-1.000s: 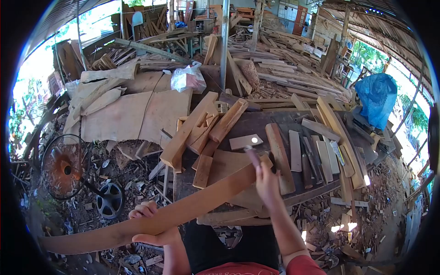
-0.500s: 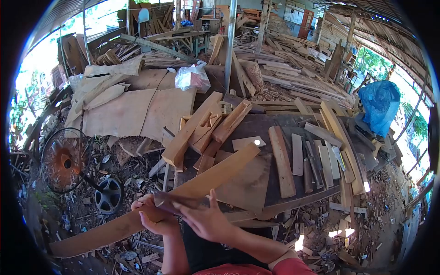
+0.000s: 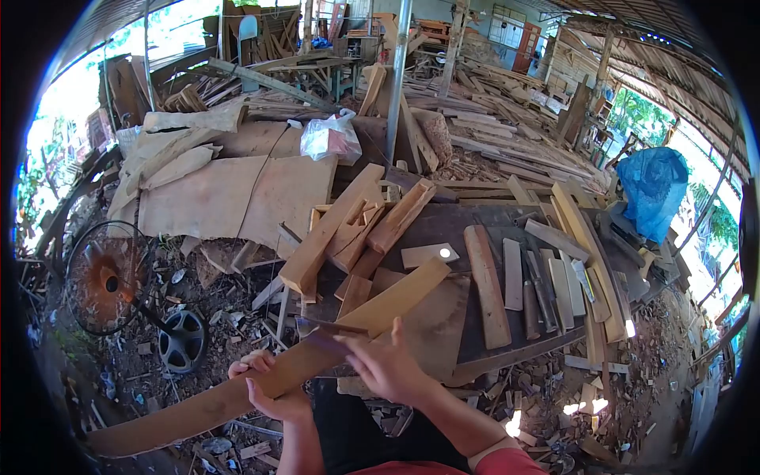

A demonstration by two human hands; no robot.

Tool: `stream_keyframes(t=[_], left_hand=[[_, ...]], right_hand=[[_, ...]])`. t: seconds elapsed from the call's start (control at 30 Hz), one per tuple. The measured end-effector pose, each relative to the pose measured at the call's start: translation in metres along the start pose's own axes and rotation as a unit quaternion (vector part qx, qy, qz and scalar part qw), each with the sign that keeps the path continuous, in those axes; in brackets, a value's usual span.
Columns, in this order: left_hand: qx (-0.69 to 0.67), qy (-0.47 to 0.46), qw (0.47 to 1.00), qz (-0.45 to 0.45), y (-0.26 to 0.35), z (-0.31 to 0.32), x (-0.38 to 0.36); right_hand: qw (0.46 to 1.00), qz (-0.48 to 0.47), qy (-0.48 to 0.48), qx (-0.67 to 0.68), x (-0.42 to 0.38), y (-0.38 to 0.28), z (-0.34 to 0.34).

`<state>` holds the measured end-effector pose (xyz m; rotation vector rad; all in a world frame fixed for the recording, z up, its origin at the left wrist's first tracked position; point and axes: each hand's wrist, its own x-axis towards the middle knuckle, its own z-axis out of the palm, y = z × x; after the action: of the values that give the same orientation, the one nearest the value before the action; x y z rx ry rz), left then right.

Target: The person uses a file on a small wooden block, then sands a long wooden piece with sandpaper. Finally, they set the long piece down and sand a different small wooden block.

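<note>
A long, flat wooden board [image 3: 198, 412] slants from the lower left up to the right, its far end over the workbench. My left hand [image 3: 273, 388] grips it near the middle, fingers over the far edge and thumb on the near side. Across the board lies a dark brown wooden tool [image 3: 328, 332], thin and edged, which looks like a try square. My right hand [image 3: 388, 368] holds its near end, with the forefinger raised. The fingers' exact grip on it is partly hidden.
On the dark workbench [image 3: 495, 229] lie notched wooden beams [image 3: 332, 229], a thick wooden bar [image 3: 486, 285] and several chisels and narrow strips. An orange-centred fan [image 3: 107, 277] stands at left. A blue plastic bag [image 3: 653, 190] hangs at right. Wood scraps cover the ground.
My right hand has slid the dark tool up and right along the board, away from my left hand. The tool has turned flatter across the board. My left hand still grips the board.
</note>
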<state>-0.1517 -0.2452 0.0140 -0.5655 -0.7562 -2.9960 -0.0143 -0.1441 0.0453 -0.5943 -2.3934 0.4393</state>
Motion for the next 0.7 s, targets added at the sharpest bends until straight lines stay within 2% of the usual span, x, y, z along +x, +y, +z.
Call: stream_keyframes(t=[0.03,0.07,0.13,0.23,0.27,0.3,0.33,0.37,0.43,0.47,0.53,0.6,0.63,0.67,0.7], left_hand=[[0.002,-0.001,1.0,-0.004,0.002,-0.001,-0.001],[0.004,-0.004,1.0,-0.011,0.005,-0.001,-0.002],[0.03,0.002,0.999,-0.014,0.008,0.004,-0.006],[0.034,0.0,0.999,0.001,0.01,0.006,-0.01],[0.031,0.001,1.0,0.004,0.01,0.009,-0.009],[0.025,-0.013,1.0,0.011,0.01,0.01,-0.01],[0.02,-0.026,0.999,0.017,0.01,0.009,-0.011],[0.022,-0.022,0.999,0.018,0.01,0.008,-0.01],[-0.015,-0.035,0.999,0.001,0.009,0.007,-0.006],[-0.007,-0.034,0.999,-0.001,0.01,0.008,-0.005],[0.024,-0.016,0.999,-0.017,0.012,0.013,-0.002],[0.022,-0.019,0.999,-0.015,0.01,0.009,-0.001],[0.02,-0.024,0.999,-0.017,0.01,0.008,-0.001],[0.014,-0.024,1.0,-0.012,0.01,0.009,0.0],[0.007,-0.036,0.999,-0.003,0.01,0.01,-0.001]], right_hand=[[1.0,0.013,-0.01,-0.012,-0.003,-0.001,0.0],[0.996,0.079,0.011,-0.045,0.0,0.031,0.01],[0.957,0.277,0.058,-0.065,0.02,0.078,-0.008],[0.937,0.326,0.107,-0.074,0.036,0.107,-0.02],[0.959,0.268,0.066,-0.061,0.027,0.097,-0.011],[0.965,0.258,-0.011,-0.054,0.025,0.05,-0.017],[0.982,0.179,-0.032,0.047,0.01,0.032,-0.005],[0.982,0.178,-0.037,0.047,-0.001,0.012,-0.007],[0.998,0.029,-0.014,0.063,-0.015,-0.02,-0.012],[0.999,0.014,0.028,-0.027,-0.016,0.01,-0.004],[0.968,0.245,-0.015,-0.047,0.003,0.069,-0.016],[0.938,0.316,0.1,-0.105,0.007,0.147,-0.015],[0.938,0.304,0.118,-0.12,0.014,0.145,-0.021],[0.941,0.33,0.055,-0.053,0.014,0.135,-0.019],[0.936,0.352,-0.011,0.013,0.02,0.09,-0.024]])
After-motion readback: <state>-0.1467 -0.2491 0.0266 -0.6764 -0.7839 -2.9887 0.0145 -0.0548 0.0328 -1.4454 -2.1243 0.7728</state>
